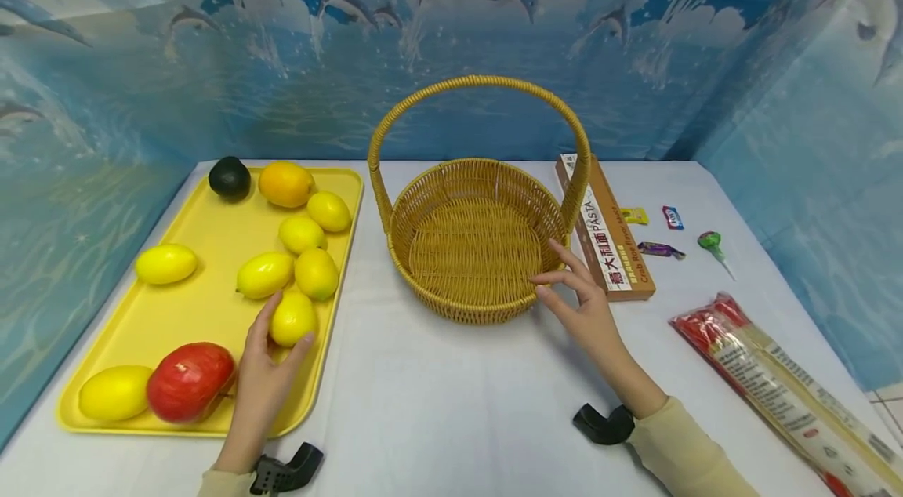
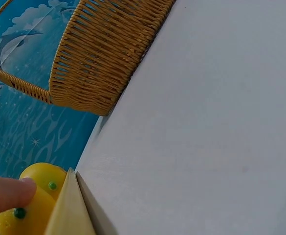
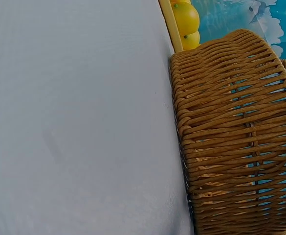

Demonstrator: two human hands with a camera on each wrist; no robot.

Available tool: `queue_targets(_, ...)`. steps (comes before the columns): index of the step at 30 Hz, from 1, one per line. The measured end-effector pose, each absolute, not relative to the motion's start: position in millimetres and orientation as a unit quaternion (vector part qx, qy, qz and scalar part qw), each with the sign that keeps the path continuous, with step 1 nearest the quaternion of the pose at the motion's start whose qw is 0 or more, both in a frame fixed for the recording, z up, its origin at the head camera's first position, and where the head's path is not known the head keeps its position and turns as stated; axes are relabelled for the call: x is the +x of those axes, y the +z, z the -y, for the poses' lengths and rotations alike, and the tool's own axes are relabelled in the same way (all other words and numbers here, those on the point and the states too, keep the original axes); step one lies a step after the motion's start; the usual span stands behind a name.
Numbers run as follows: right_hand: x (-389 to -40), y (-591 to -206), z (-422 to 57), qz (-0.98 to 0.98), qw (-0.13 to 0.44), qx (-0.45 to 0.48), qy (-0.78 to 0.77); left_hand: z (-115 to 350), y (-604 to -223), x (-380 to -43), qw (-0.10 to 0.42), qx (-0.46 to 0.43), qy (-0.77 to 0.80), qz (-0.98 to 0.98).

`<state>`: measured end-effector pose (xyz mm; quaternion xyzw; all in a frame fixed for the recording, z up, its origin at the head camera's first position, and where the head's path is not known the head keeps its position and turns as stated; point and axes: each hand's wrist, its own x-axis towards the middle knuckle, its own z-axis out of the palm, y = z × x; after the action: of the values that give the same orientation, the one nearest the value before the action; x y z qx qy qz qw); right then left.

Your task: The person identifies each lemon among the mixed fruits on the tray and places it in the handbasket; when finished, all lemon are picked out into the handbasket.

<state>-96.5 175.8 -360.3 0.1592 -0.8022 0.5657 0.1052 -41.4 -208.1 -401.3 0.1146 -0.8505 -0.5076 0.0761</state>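
Observation:
My left hand (image 1: 264, 379) is at the right side of a yellow tray (image 1: 226, 226), with fingers and thumb around a lemon (image 1: 292, 319). In the left wrist view the thumb lies against a lemon (image 2: 35, 210). Several more lemons (image 1: 264, 275) lie just beyond that hand, and a red mango-like fruit (image 1: 191, 382) is to its left. My right hand (image 1: 582, 301) is at the right front rim of a wicker basket (image 1: 469, 312), its fingers extended and spread over the rim. Whether they touch the rim is unclear. Nothing is visible in the basket.
An orange-yellow fruit (image 1: 285, 184) and a dark avocado (image 1: 230, 179) lie at the tray's far end. Right of the basket are a pasta box (image 1: 621, 246), wrapped candies (image 1: 661, 250), a green lollipop (image 1: 711, 242) and a long noodle packet (image 1: 783, 395). A tall handle (image 1: 480, 81) arches over the basket.

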Motion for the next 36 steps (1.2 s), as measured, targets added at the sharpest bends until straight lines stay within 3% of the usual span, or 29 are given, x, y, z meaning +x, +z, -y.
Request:
queue_targets(16, -103.3, -397.8, -188.7, 0.792, 0.118, 0.169, 0.575, 207.2, -401.2, -39.7, 0.062, 0.149, -0.529, 0.833)
queue_targets(25, -96.8, -381.4, -181.3, 0.791, 0.119, 0.176, 0.573, 206.7, -395.6, -37.2, 0.068, 0.149, -0.575, 0.802)
queue_targets(36, -92.5, -364.0, -175.1, 0.793, 0.121, 0.174, 0.571, 199.4, -386.9, -37.0, 0.078, 0.063, -0.694, 0.713)
